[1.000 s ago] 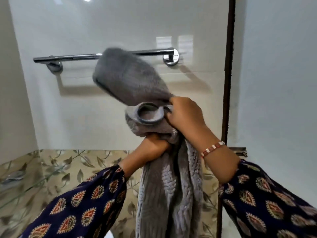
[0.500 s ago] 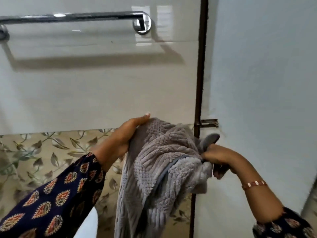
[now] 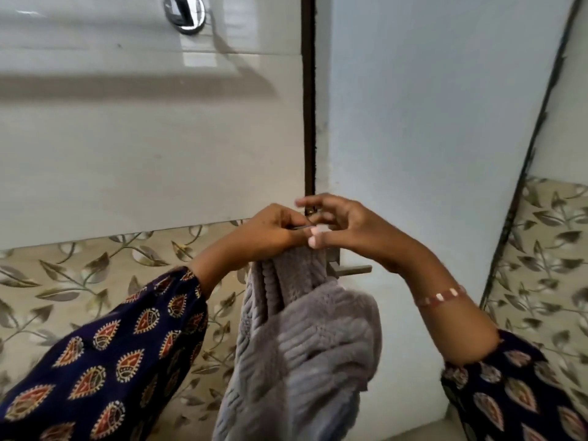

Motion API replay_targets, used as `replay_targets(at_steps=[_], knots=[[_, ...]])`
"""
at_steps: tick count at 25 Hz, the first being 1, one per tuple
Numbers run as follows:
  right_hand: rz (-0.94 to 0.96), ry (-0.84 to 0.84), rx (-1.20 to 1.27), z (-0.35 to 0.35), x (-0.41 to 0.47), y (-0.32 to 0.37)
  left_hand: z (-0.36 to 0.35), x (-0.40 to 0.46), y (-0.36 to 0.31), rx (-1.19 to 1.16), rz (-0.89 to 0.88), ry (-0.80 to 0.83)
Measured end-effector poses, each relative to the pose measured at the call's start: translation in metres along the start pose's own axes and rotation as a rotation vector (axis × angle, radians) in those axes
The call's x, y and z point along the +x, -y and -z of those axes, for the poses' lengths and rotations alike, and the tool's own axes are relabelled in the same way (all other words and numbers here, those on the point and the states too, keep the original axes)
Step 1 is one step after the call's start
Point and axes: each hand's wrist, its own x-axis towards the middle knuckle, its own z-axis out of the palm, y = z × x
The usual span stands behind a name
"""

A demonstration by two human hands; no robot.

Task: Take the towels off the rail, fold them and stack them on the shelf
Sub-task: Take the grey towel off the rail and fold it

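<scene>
Left hand [image 3: 270, 232] closed on top edge of grey ribbed plush towel [image 3: 302, 345]; right hand [image 3: 346, 224] touching it there, fingers loosely curled, grip on fabric not discernible. Towel off chrome wall rail [image 3: 186, 14], hanging bunched between navy patterned sleeves [image 3: 111, 361]. Beaded bracelet [image 3: 440, 296] on right wrist. Behind: white glossy tile wall [image 3: 143, 138], beige leaf-print tile band [image 3: 79, 275], dark vertical frame strip [image 3: 308, 90].
</scene>
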Motion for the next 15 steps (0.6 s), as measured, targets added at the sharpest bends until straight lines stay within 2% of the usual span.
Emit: replay_targets(at_steps=[4, 7, 11, 15], knots=[[-0.033, -0.041, 0.142, -0.001, -0.006, -0.018, -0.002, 0.008, -0.008, 0.256, -0.142, -0.143], [-0.082, -0.093, 0.131, 0.008, -0.019, -0.031, 0.002, 0.015, -0.005, 0.400, -0.204, -0.347], [-0.213, -0.145, 0.097, 0.025, -0.046, -0.056, 0.015, 0.020, 0.004, 0.377, -0.253, -0.594], [-0.390, -0.279, -0.009, 0.047, -0.084, -0.092, 0.015, 0.024, 0.004, 0.308, -0.232, -0.708]])
